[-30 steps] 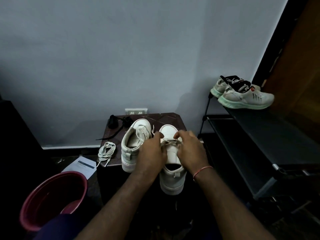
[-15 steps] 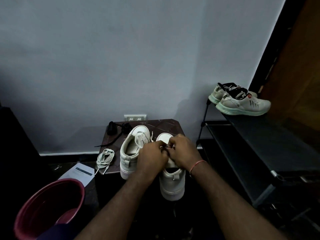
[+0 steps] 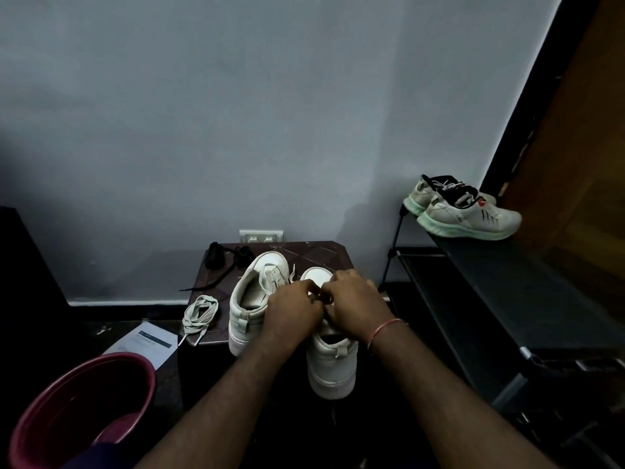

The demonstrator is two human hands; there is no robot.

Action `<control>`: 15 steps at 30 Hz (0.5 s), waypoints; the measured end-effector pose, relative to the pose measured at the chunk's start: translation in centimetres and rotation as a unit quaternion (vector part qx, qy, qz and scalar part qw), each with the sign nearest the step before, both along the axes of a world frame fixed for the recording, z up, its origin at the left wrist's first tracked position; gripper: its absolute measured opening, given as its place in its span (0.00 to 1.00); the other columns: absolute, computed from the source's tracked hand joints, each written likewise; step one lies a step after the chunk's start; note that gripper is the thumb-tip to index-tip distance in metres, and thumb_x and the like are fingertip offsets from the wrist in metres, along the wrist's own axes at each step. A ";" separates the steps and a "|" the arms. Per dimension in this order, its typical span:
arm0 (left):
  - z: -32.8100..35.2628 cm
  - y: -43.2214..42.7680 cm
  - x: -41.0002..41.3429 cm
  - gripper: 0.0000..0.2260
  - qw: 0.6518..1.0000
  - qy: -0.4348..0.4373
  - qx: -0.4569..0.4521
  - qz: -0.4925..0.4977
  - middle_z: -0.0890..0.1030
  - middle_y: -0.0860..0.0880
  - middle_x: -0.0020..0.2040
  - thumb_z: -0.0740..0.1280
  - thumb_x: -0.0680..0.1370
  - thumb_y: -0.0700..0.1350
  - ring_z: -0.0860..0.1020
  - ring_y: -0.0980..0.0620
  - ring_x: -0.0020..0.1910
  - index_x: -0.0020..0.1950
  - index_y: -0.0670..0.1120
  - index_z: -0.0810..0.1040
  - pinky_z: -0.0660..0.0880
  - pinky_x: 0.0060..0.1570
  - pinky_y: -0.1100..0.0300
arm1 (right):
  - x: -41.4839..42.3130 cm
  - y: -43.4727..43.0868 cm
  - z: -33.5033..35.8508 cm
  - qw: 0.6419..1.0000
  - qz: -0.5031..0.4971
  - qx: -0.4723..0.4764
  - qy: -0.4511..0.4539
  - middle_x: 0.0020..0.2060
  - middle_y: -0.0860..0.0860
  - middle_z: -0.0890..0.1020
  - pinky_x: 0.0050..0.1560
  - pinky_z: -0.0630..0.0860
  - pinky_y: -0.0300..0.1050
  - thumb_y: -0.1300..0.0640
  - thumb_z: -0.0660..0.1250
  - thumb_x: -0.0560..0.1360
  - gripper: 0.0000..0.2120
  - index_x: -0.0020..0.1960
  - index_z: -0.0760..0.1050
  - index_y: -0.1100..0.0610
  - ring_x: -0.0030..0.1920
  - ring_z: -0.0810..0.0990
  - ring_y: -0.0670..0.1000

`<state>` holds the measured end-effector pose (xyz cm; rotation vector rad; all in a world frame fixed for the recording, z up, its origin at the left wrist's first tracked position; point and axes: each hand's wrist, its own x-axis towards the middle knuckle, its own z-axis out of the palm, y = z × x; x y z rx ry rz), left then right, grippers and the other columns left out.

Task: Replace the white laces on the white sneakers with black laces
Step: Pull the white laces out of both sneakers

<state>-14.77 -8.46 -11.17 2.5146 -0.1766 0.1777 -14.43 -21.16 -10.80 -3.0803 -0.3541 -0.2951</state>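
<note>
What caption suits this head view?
Left hand and right hand work on a white sneaker; loose white lace lies beside.

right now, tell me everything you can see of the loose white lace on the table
The loose white lace is flat, off-white, fabric-looking, gathered in a slack oval coil. It lies at the dark table's front-left corner, beside the left sneaker but apart from it; one end trails over the edge.

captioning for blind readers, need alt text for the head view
Left hand and right hand meet, fingers curled, over the nearer white sneaker on a table; the other sneaker, a loose white lace and black laces lie alongside.
</note>
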 end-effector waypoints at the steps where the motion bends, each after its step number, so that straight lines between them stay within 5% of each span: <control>1: 0.0 -0.1 -0.1 0.12 1.000 -0.004 0.006 0.000 0.83 0.48 0.51 0.65 0.73 0.45 0.78 0.45 0.55 0.55 0.51 0.81 0.73 0.52 0.55 | 0.1 0.1 0.1 1.000 0.012 -0.002 0.004 0.59 0.51 0.74 0.58 0.67 0.52 0.49 0.61 0.77 0.13 0.60 0.76 0.49 0.64 0.68 0.54; 4: 0.1 -0.1 -0.2 0.13 1.000 -0.017 0.027 -0.001 0.83 0.47 0.53 0.65 0.75 0.46 0.78 0.44 0.56 0.58 0.52 0.81 0.72 0.53 0.55 | 0.6 -0.1 0.2 0.997 0.032 0.060 -0.038 0.53 0.49 0.77 0.56 0.69 0.50 0.52 0.64 0.76 0.07 0.53 0.77 0.50 0.59 0.71 0.53; 6: 0.1 0.0 -0.2 0.12 0.999 -0.020 0.038 0.000 0.83 0.46 0.52 0.64 0.76 0.47 0.79 0.44 0.55 0.57 0.50 0.81 0.73 0.52 0.55 | 0.8 -0.7 0.2 0.972 -0.031 0.217 -0.082 0.44 0.49 0.81 0.50 0.73 0.49 0.56 0.67 0.74 0.02 0.42 0.77 0.51 0.51 0.76 0.53; 10: 0.1 0.1 0.0 0.13 1.000 0.000 0.031 -0.004 0.83 0.48 0.53 0.64 0.75 0.47 0.78 0.45 0.56 0.58 0.52 0.81 0.72 0.53 0.56 | 1.7 -2.7 1.0 0.792 -0.209 0.567 -0.081 0.37 0.54 0.81 0.43 0.71 0.41 0.62 0.70 0.74 0.03 0.41 0.78 0.59 0.42 0.78 0.52; 13: 0.2 0.3 0.2 0.14 1.000 0.016 0.019 -0.010 0.83 0.49 0.55 0.64 0.74 0.46 0.78 0.47 0.58 0.59 0.54 0.80 0.71 0.55 0.58 | 1.8 -3.0 0.8 0.850 -0.200 0.486 -0.038 0.45 0.57 0.82 0.50 0.73 0.45 0.62 0.68 0.74 0.03 0.48 0.78 0.60 0.49 0.80 0.56; 15: 0.2 0.2 0.3 0.14 1.000 0.017 0.020 -0.014 0.83 0.49 0.56 0.65 0.75 0.46 0.78 0.47 0.58 0.60 0.54 0.80 0.71 0.56 0.58 | 1.4 -2.4 1.1 0.909 -0.129 0.391 -0.070 0.54 0.55 0.80 0.58 0.73 0.47 0.60 0.69 0.72 0.13 0.56 0.76 0.57 0.57 0.77 0.55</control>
